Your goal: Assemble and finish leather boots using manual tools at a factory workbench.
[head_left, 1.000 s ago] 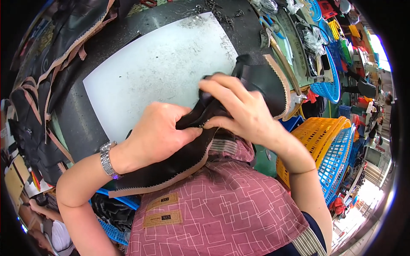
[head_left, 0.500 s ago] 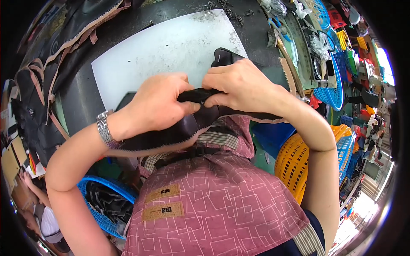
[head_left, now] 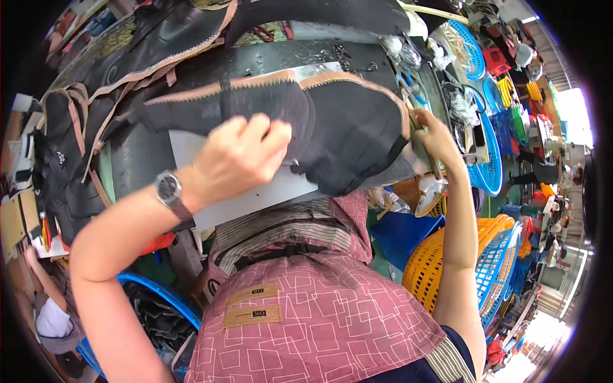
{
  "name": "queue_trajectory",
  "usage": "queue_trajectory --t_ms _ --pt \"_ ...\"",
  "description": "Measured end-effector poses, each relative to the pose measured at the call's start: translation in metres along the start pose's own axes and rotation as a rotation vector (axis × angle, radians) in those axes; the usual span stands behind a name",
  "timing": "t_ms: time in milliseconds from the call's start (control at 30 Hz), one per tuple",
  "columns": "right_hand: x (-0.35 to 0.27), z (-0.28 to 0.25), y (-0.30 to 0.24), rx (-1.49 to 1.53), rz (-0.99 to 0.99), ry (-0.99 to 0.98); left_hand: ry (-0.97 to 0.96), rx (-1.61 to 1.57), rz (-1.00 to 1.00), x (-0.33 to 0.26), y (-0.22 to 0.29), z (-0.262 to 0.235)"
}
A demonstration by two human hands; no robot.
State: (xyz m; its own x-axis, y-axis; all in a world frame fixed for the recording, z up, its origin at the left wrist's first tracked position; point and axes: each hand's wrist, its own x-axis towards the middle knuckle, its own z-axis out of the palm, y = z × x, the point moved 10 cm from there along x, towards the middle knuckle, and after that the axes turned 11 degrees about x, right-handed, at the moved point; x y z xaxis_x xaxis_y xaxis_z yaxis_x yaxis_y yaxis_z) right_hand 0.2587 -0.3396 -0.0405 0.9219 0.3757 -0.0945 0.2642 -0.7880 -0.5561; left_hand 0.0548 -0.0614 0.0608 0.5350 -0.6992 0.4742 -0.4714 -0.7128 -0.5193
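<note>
One apron (head_left: 319, 274) bears two patches (head_left: 268, 315). Beyond the apron: two hands, a left hand (head_left: 246, 153) and a right hand (head_left: 437, 137); one watch (head_left: 168, 188); one white sheet (head_left: 239, 203). Left of the apron: one blue tub (head_left: 143, 280), one co-worker (head_left: 54, 319). Just right of the apron: one blue bin (head_left: 403, 235); yellow baskets (head_left: 429, 262), nested too closely to count.

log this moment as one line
left hand: curled over black piece, contact unclear | right hand: at its right edge, grip unclear | black piece: tan trim along far edge, partly covering white sheet
</note>
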Motion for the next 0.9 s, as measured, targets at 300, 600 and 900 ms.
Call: queue_trajectory --t_ms 300,600,900 --pt "-0.02 -0.067 -0.12 0.47 -0.137 0.297 -0.237 -0.384 -0.354 -0.049 0.011 0.019" --pt "-0.056 0.063 -0.257 -0.049 -0.749 -0.462 -0.334 -0.389 -0.187 -0.034 0.011 0.033" --pt "-0.077 0.073 -0.271 -0.276 -1.076 -0.459 -0.212 -0.421 -0.155 -0.042 0.01 0.03"
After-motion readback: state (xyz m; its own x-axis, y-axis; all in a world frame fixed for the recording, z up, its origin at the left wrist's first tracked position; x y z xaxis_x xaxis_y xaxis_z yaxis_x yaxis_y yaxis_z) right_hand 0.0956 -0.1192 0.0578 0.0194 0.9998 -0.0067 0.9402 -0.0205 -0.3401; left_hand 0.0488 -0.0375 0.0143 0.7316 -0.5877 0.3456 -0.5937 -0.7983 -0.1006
